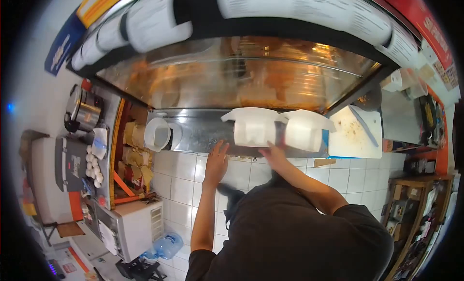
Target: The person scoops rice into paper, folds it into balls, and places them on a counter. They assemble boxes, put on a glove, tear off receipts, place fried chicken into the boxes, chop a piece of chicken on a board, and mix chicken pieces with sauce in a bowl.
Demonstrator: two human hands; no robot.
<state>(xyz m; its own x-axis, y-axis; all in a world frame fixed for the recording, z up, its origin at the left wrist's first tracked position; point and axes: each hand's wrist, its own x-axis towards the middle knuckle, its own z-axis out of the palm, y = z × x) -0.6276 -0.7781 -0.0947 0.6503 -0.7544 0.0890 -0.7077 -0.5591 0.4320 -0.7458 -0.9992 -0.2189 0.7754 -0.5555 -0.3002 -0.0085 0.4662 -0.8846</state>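
Two white takeaway boxes stand side by side on the metal counter, flaps raised: the left box and the right box. At the counter's front edge, to the left of the boxes, rests my left hand, fingers stretched out and holding nothing. My right hand is at the same edge, just below the lower right corner of the left box, with its fingers apart. A white cutting board lies to the right of the boxes, with scattered crumbs and a knife on it.
Behind the counter rises a glass display case. A white plastic tub sits at the counter's left end. Further left are several eggs, a metal pot and a white appliance. A blue water bottle lies on the tiled floor.
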